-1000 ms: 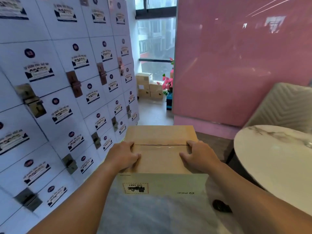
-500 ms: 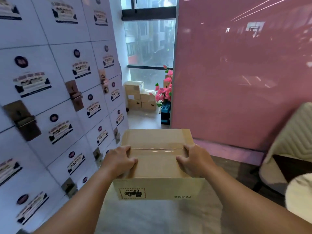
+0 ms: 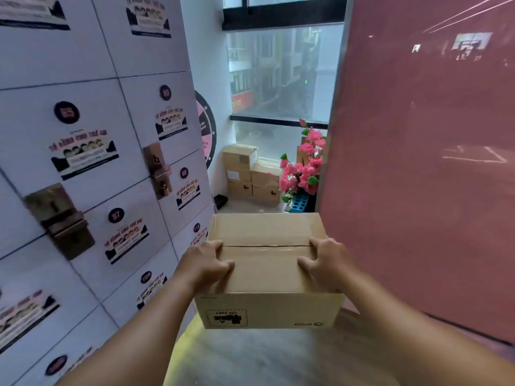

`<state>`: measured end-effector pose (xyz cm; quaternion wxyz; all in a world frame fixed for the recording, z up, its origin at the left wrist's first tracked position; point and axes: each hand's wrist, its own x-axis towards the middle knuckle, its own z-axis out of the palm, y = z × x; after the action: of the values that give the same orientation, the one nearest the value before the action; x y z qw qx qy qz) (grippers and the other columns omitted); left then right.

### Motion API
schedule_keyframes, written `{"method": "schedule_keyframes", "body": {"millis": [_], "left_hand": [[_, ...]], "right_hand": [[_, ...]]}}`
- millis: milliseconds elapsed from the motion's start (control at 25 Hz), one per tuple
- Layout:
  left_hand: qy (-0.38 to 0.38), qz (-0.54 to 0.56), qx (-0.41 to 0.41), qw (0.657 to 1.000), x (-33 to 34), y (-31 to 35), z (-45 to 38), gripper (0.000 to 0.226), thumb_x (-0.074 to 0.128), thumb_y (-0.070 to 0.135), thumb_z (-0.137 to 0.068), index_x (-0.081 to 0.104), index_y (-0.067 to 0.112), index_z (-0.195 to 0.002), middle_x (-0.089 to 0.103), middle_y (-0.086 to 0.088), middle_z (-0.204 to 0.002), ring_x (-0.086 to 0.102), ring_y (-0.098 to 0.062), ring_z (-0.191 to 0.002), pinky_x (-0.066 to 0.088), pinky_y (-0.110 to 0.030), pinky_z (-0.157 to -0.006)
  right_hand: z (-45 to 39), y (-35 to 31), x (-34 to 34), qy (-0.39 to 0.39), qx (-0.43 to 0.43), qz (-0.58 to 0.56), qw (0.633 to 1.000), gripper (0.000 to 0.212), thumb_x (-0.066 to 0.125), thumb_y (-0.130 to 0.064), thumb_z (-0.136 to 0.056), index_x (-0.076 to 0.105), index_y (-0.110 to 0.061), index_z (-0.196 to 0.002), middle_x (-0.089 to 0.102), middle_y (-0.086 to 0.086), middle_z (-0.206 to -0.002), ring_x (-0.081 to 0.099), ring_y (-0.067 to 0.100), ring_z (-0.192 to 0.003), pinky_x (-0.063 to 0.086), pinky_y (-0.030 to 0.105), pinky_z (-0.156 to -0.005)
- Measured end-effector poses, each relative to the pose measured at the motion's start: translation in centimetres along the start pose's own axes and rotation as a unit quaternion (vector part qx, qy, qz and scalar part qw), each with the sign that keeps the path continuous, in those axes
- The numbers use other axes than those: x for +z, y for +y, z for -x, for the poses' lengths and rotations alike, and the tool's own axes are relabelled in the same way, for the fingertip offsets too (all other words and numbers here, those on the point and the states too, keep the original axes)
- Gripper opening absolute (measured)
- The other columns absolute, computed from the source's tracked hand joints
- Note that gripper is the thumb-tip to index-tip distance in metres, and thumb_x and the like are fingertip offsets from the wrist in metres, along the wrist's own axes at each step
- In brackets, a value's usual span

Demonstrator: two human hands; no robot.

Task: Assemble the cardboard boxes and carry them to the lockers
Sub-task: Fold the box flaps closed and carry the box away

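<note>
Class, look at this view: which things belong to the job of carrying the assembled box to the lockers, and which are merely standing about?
Belonging to the job:
cardboard box
left hand
right hand
lockers
stacked boxes

Merely about:
pink flowers
prize wheel
pink panel
window

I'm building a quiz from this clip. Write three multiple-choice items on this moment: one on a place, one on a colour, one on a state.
1. Where do the stacked boxes sit?
A. on a table
B. on the floor under the window
C. inside a locker

2. What colour are the flowers?
A. pink
B. yellow
C. white

3. How is the carried cardboard box held?
A. one hand underneath
B. flaps open, no hands
C. closed, a hand on each side

Answers:
1 B: they stand on the floor below the window.
2 A: the blooms are pink.
3 C: the left hand and right hand grip opposite edges; the flaps meet at the seam.
</note>
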<state>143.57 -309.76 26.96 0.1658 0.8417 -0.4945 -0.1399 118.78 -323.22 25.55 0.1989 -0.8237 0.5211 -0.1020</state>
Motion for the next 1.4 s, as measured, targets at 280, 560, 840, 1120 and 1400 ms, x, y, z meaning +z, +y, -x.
{"method": "schedule_keyframes", "body": {"millis": [280,560,840,1120,1400], "left_hand": [[-0.013,0.001,0.002,1.0,-1.1,-2.2,-25.4,0.07,0.067,0.054,-0.084,0.047,0.027,-0.147,0.056,-0.005,-0.142,0.053,-0.025,-0.127,0.043,-0.031,-0.099],[-0.038,-0.001,0.026,0.999,-4.6,-1.1,-49.0,0.065,0.066,0.051,-0.086,0.049,0.029,-0.145,0.056,-0.006,-0.141,0.053,-0.027,-0.127,0.044,-0.032,-0.099],[-0.02,-0.004,0.008,1.0,-3.8,1.5,-71.0,0.053,0.063,0.042,-0.088,0.056,0.023,-0.137,0.061,-0.006,-0.135,0.056,-0.028,-0.123,0.044,-0.032,-0.097],[-0.022,0.023,-0.031,0.999,-5.0,3.0,-91.8,0.056,0.067,0.038,-0.086,0.056,0.023,-0.138,0.061,-0.005,-0.136,0.055,-0.026,-0.126,0.043,-0.03,-0.1],[-0.051,0.034,-0.024,0.998,-4.6,1.8,-113.3,0.057,0.065,0.037,-0.085,0.054,0.029,-0.141,0.059,-0.002,-0.138,0.056,-0.024,-0.124,0.044,-0.028,-0.097]], "right_hand": [[-24.2,-3.1,1.8,-0.009,0.01,0.01,1.0,0.049,0.065,-0.057,-0.087,0.062,-0.025,-0.124,0.062,0.006,-0.124,0.059,0.026,-0.111,0.045,0.034,-0.083],[-45.5,-5.5,0.6,0.006,0.064,-0.018,0.998,0.058,0.067,-0.054,-0.084,0.062,-0.019,-0.13,0.062,0.01,-0.126,0.058,0.03,-0.116,0.048,0.037,-0.096],[-68.0,-4.8,1.2,0.024,0.073,-0.054,0.996,0.041,0.065,-0.05,-0.081,0.067,-0.023,-0.112,0.065,0.006,-0.116,0.062,0.028,-0.109,0.051,0.036,-0.09],[-89.7,-5.2,-0.3,0.01,0.058,-0.073,0.996,0.056,0.068,-0.045,-0.086,0.06,-0.018,-0.135,0.06,0.011,-0.132,0.057,0.03,-0.122,0.047,0.038,-0.102],[-109.3,-5.7,1.1,-0.01,0.065,-0.061,0.996,0.059,0.069,-0.042,-0.09,0.056,-0.015,-0.141,0.058,0.012,-0.136,0.053,0.03,-0.128,0.042,0.035,-0.104]]}}
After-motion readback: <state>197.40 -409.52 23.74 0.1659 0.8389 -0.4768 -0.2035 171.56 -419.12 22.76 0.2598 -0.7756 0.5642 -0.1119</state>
